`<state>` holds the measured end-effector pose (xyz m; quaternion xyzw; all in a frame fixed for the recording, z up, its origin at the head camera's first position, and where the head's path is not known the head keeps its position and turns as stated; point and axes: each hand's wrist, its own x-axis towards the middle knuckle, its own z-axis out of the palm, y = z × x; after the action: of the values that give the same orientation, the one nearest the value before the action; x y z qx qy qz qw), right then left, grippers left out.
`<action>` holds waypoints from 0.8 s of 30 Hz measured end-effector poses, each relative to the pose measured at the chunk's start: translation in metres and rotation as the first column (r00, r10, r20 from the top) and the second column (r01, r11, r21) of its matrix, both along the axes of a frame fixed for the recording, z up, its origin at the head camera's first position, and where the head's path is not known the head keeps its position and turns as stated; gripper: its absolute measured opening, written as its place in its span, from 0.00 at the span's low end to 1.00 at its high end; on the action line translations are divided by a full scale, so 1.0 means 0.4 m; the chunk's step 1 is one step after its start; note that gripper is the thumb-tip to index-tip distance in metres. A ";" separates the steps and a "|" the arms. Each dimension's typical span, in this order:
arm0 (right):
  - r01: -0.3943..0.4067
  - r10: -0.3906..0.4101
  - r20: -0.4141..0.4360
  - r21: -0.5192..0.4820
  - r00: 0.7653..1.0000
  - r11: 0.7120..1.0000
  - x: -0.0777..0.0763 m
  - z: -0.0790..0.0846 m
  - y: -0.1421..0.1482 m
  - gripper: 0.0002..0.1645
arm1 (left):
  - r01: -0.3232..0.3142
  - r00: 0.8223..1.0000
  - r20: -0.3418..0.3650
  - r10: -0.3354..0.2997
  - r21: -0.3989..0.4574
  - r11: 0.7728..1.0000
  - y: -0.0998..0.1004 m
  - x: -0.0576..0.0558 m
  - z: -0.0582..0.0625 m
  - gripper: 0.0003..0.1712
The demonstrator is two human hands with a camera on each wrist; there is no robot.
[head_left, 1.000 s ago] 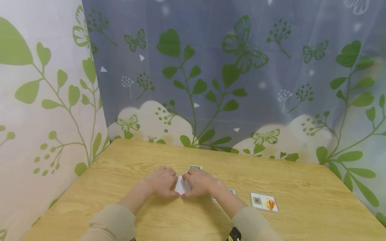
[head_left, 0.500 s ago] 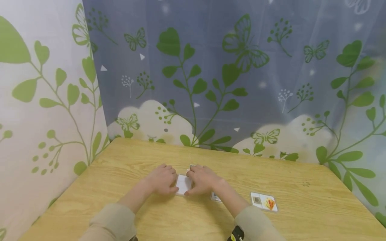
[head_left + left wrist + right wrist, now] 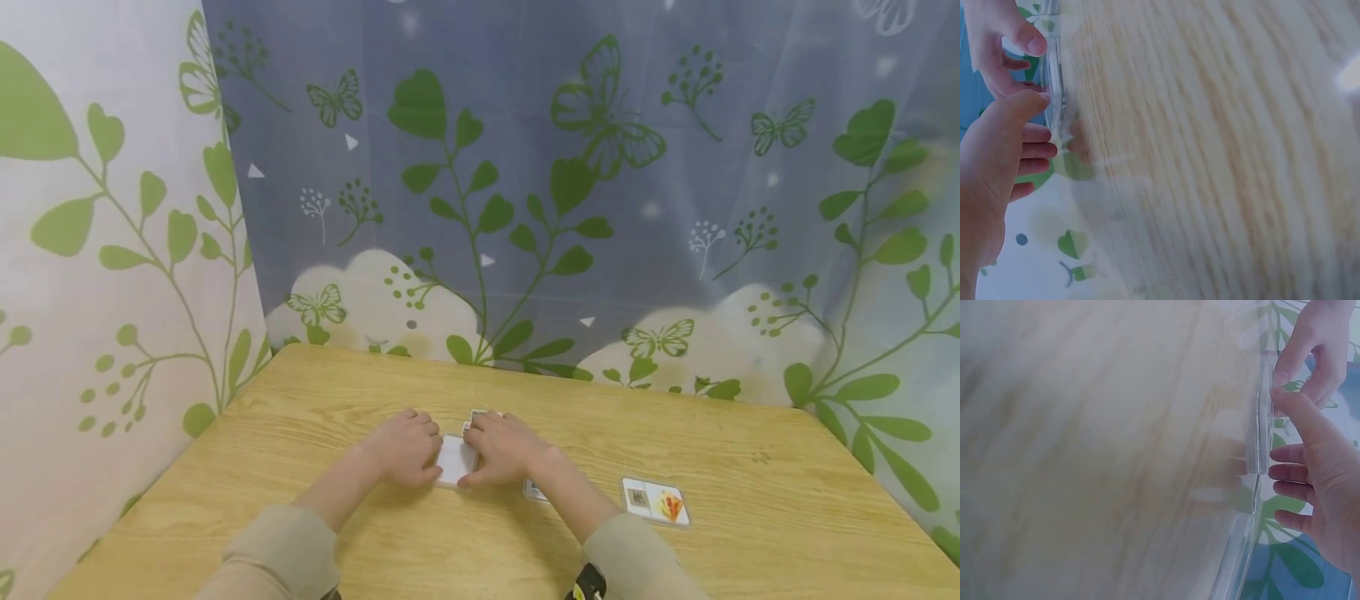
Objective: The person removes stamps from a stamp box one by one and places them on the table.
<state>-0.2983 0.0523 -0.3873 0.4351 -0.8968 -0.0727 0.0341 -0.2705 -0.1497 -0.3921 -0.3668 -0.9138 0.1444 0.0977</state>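
Observation:
A white card point(image 3: 456, 460) with a clear rim lies flat on the table between my two hands. My left hand point(image 3: 403, 450) lies along its left side, thumb toward the near corner and fingers toward the far one. Along the right side lies my right hand point(image 3: 506, 452), spread the same way. In the wrist views the clear-edged card point(image 3: 1264, 419) appears edge-on and looks like a thin stack; how many layers it has I cannot tell. The left thumb point(image 3: 1032, 103) touches or nearly touches its edge, and the fingers of both hands look relaxed and fairly straight.
Beyond my right fingers, cards point(image 3: 477, 414) show partly. Another card point(image 3: 534, 490) is mostly covered by my right forearm. Farther right, a card with a pizza-like picture point(image 3: 655, 502) lies on the wooden table point(image 3: 750, 467). A patterned curtain point(image 3: 525, 208) hangs behind.
My right hand has shifted slightly right, and its fingers no longer overlap the white card. More of the card shows between the hands. Little differs from half a second ago.

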 end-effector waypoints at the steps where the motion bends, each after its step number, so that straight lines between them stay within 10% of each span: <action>1: -0.002 0.002 0.001 -0.005 1.000 1.000 -0.001 -0.001 0.000 0.39 | -0.001 1.000 0.001 0.001 -0.001 1.000 0.000 0.000 0.000 0.18; 24: 0.028 -0.027 0.036 -0.035 0.999 0.999 -0.002 0.001 -0.008 0.35 | -0.023 0.998 0.055 0.017 0.096 0.995 0.012 -0.002 -0.003 0.17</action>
<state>-0.2991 0.0491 -0.3869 0.4234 -0.9043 -0.0496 0.0246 -0.2714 -0.1448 -0.3935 -0.3563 -0.9257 0.0909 0.0890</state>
